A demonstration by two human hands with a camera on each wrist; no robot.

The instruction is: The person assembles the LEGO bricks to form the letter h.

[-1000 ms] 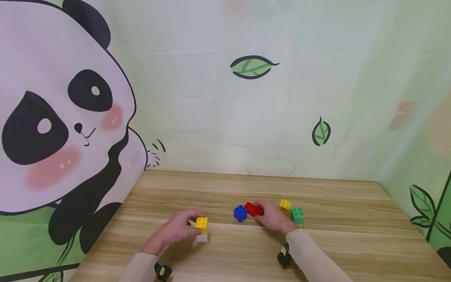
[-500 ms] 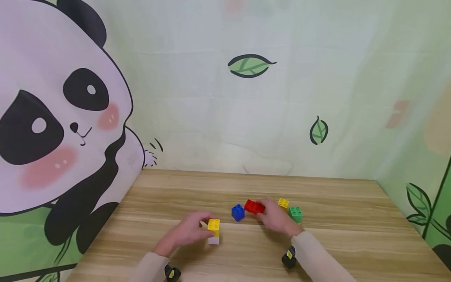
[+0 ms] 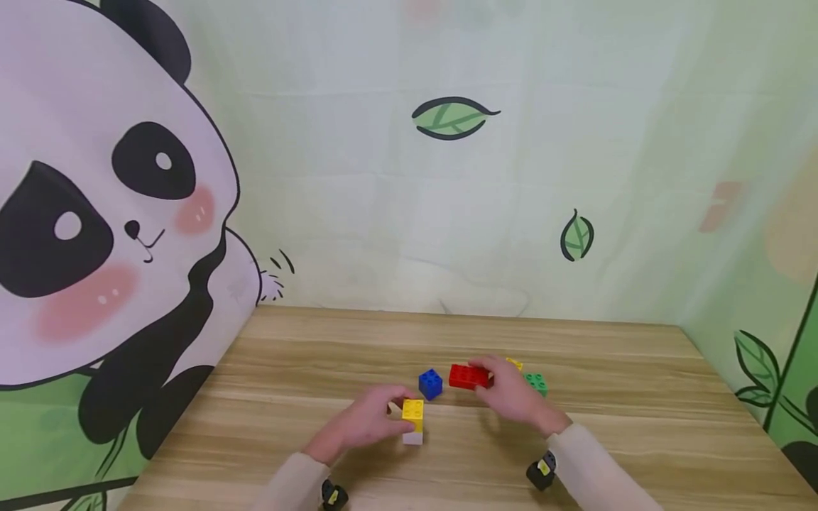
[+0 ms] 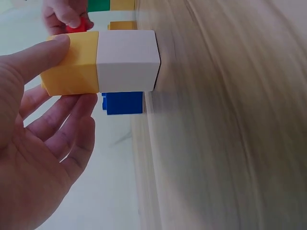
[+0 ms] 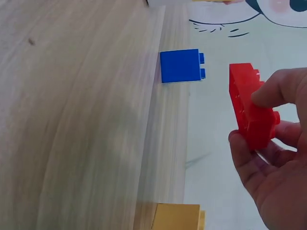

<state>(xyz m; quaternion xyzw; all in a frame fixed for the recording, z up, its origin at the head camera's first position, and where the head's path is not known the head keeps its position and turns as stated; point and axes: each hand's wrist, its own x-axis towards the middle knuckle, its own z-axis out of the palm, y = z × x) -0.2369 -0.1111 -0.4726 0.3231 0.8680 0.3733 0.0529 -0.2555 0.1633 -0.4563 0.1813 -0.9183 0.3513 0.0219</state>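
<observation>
My left hand pinches a yellow toy brick between thumb and fingers, with a white brick joined below it. In the left wrist view the white brick hangs over the wooden table. My right hand grips one end of a long red brick; its studs face up. The right wrist view shows the red brick raised off the tabletop, thumb on its side. Between the two hands, a blue brick stands on the table, just behind the yellow-and-white pair.
Beyond my right hand are a yellow brick and a green brick, both partly hidden by it. The wooden table ends at a cloth backdrop printed with a panda and leaves.
My left hand has carried the yellow-and-white pair rightward, close to the blue brick. The red brick has shifted slightly right with my right hand and turned to lie straighter across the view.
</observation>
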